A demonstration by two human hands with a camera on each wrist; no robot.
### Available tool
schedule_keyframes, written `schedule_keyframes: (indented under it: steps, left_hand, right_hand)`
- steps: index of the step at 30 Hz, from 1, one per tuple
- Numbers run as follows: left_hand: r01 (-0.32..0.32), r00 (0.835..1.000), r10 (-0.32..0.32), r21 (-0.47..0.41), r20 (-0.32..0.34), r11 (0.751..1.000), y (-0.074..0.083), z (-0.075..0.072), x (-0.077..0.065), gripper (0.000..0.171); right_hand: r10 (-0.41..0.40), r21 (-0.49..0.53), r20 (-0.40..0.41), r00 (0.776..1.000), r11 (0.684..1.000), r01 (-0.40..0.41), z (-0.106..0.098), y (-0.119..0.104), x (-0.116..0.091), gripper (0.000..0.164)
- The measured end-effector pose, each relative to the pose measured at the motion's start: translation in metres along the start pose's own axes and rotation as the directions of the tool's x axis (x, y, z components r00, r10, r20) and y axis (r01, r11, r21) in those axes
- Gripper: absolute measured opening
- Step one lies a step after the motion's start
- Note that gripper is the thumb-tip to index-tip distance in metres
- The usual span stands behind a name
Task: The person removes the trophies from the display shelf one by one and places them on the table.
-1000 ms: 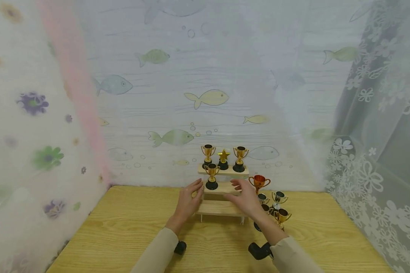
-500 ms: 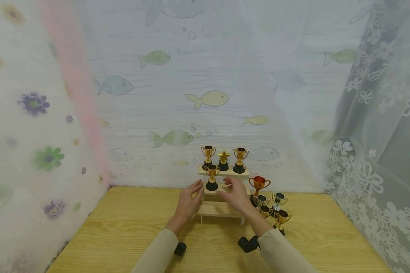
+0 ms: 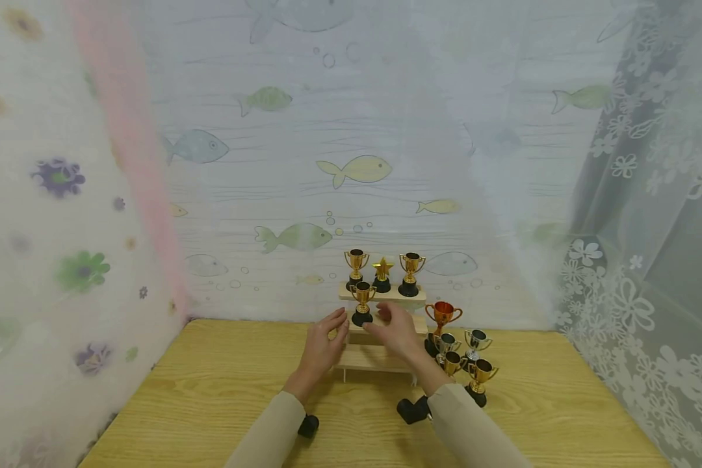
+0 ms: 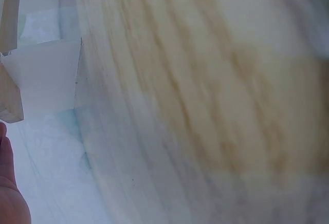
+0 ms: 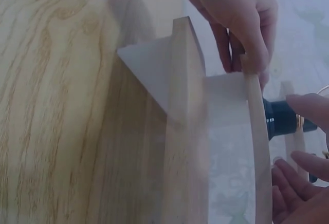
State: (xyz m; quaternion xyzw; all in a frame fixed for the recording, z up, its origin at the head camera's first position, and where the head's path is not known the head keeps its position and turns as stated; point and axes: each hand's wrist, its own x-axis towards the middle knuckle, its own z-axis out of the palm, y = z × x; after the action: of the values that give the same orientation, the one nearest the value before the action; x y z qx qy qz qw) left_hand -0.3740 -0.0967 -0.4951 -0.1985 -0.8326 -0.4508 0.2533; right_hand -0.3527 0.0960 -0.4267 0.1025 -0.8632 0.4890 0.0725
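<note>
A small gold trophy cup with a black base stands upright on the middle tier of a light wooden display stand. My left hand holds the left end of that tier, thumb in front and fingers behind. My right hand is just right of the trophy. In the right wrist view its thumb overlaps the black base, while a gap shows between the base and the fingers; contact is unclear. Only a sliver of my left fingers shows in the left wrist view.
On the top tier stand two gold cups and a gold star trophy. Right of the stand are a red-orange cup, silver cups and gold cups on the wood-grain table. A patterned curtain hangs behind.
My right hand has moved left along the middle tier, closer to the gold trophy. The left hand and the trophy stay in place.
</note>
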Motion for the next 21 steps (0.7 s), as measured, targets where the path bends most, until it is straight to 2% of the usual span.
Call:
schedule_keyframes:
  steps: [13, 21]
  left_hand:
    - [0.007, 1.000, -0.007, 0.004, 0.001, 1.000, 0.001, -0.001, 0.001, 0.034]
    - [0.003, 1.000, -0.003, 0.009, 0.007, 1.000, 0.000, -0.001, 0.000, 0.036]
  right_hand:
    - [0.003, 0.013, -0.028, 1.000, 1.000, -0.002, 0.012, -0.001, 0.011, 0.056]
    - [-0.002, -0.024, -0.066, 0.998, 1.000, 0.001, 0.017, -0.001, 0.012, 0.054]
